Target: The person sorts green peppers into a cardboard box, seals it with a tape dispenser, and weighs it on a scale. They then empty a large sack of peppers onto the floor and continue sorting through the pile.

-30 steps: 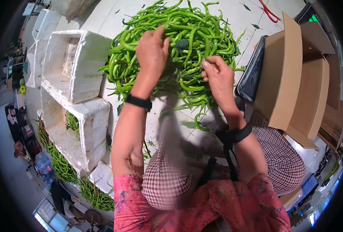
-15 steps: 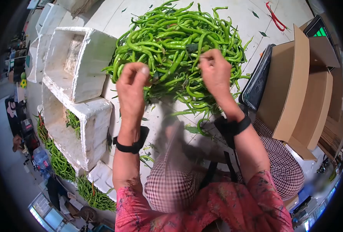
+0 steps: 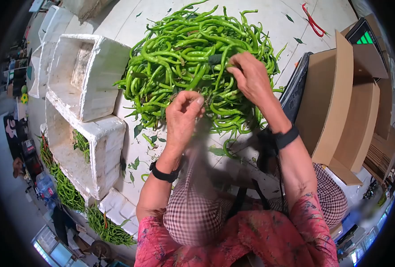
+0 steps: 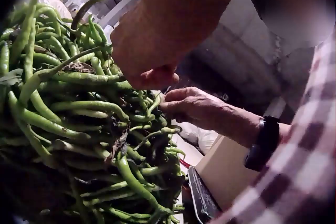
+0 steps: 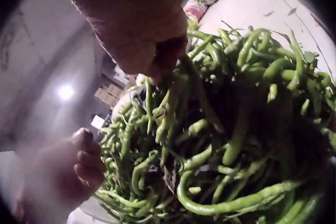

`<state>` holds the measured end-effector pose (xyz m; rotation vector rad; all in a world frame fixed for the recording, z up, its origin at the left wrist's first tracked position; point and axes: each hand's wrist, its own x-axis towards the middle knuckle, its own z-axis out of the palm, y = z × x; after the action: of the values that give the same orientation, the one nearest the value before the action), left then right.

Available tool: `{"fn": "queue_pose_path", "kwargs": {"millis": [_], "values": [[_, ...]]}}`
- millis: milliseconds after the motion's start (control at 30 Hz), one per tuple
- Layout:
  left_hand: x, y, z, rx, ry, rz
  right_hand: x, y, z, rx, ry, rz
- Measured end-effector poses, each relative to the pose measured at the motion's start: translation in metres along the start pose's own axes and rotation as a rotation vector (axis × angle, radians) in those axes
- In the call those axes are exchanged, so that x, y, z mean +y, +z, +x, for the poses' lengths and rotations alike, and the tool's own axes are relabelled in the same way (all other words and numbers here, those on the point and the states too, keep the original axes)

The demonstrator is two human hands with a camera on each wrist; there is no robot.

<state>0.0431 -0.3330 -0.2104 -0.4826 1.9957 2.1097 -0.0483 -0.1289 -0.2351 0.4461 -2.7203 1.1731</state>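
A large heap of long green chili peppers [image 3: 175, 58] lies on the pale tiled floor, with bits of leaf among them. At the heap's right side, my right hand [image 3: 253, 78] has thumb and fingers bent at a green chili pepper [image 5: 202, 95], which hangs from the fingertips in the right wrist view. My left hand [image 3: 183, 118] is held over the heap's near edge, fingers curled and thumb close to the forefinger, with nothing showing between them. The right wrist view has this left hand [image 5: 65, 174] beside the peppers, blurred.
White foam boxes [image 3: 104, 80] are stacked at the left, with more green peppers [image 3: 70, 187] beyond them. On the right stand an open cardboard box [image 3: 324, 98] and a dark flat tray-like object [image 3: 295, 89]. Red peppers [image 3: 312, 21] lie on the floor at the upper right.
My left hand came back from the heap's middle, out to its left edge, then shifted right to the near edge. The right hand stayed at the heap's right side, turning slightly.
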Motion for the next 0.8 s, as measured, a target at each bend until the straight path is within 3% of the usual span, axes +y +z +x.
{"fn": "queue_pose_path", "kwargs": {"millis": [100,200,233,300,433,533,633,700,767,800], "values": [[0.006,0.004,0.000,0.020,-0.035,0.012,-0.017,-0.012,-0.018,0.046,0.087,0.236],[0.000,0.021,0.026,0.054,0.356,0.313,-0.018,-0.005,-0.029,0.040,0.106,0.231],[-0.002,0.031,0.041,0.055,0.359,0.312,-0.020,-0.003,-0.029,0.041,0.103,0.231],[-0.003,0.046,0.065,0.198,0.763,0.684,-0.026,-0.001,-0.031,0.058,0.050,0.190],[-0.008,0.060,0.077,0.182,0.754,0.847,-0.027,-0.003,-0.036,0.029,-0.034,0.037],[-0.006,0.062,0.082,0.154,0.725,1.133,-0.026,0.005,-0.038,0.053,0.004,0.067],[-0.001,0.042,0.085,0.191,0.844,0.865,-0.029,-0.011,-0.037,0.075,0.117,0.164],[0.015,0.016,0.072,0.103,0.322,0.517,-0.031,-0.031,-0.030,0.098,0.196,0.281],[0.031,0.003,0.050,0.107,0.034,0.020,-0.038,-0.055,-0.023,0.034,0.374,0.450],[0.034,0.003,0.040,0.110,0.035,0.021,-0.043,-0.068,-0.018,-0.033,0.480,0.510]]}}
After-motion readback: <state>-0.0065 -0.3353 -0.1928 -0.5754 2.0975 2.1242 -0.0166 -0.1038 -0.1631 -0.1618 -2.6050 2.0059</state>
